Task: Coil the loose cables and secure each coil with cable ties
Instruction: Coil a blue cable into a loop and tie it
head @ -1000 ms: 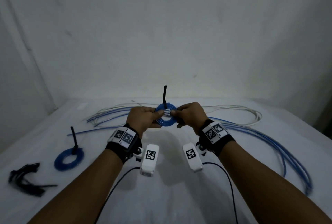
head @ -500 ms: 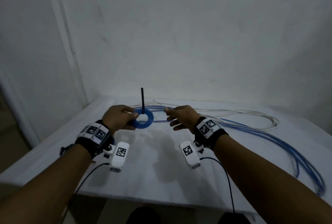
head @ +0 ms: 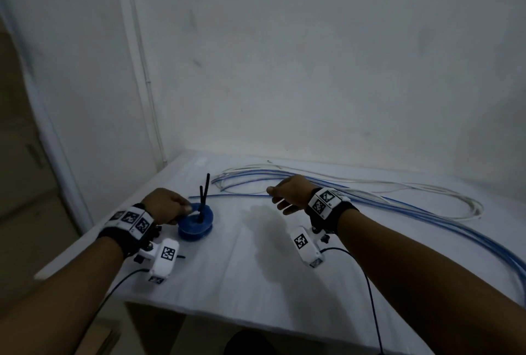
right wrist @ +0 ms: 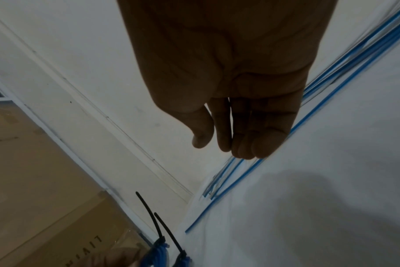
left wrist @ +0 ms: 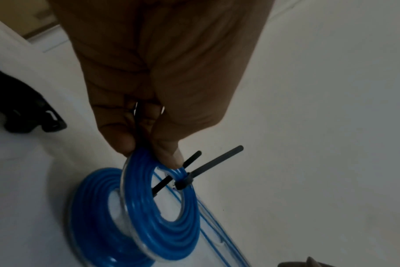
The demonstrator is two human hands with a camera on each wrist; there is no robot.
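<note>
My left hand (head: pixel 185 208) pinches the top rim of a tied blue cable coil (left wrist: pixel 137 198) between thumb and fingers (left wrist: pixel 123 140). The coil hangs tilted just over a second tied blue coil (left wrist: pixel 91 207) lying on the white table (head: pixel 256 269) near its left edge. In the head view the two coils (head: pixel 196 226) look stacked. Each coil's black cable tie tail (head: pixel 204 192) sticks upward. My right hand (head: pixel 274 198) hovers open above the table, its relaxed fingers (right wrist: pixel 240 144) holding nothing. Loose blue cables (head: pixel 398 206) stretch along the back and right.
A pale clear cable (head: pixel 455 201) loops behind the blue ones. A bundle of spare black cable ties (left wrist: pixel 23 108) lies left of the coils. A cardboard box (right wrist: pixel 34 180) stands beyond the table's left edge. The wall is close behind.
My right hand has let go of the coil and opened. My left hand carried the tied coil left and down onto the other tied coil. The head view turned left.
</note>
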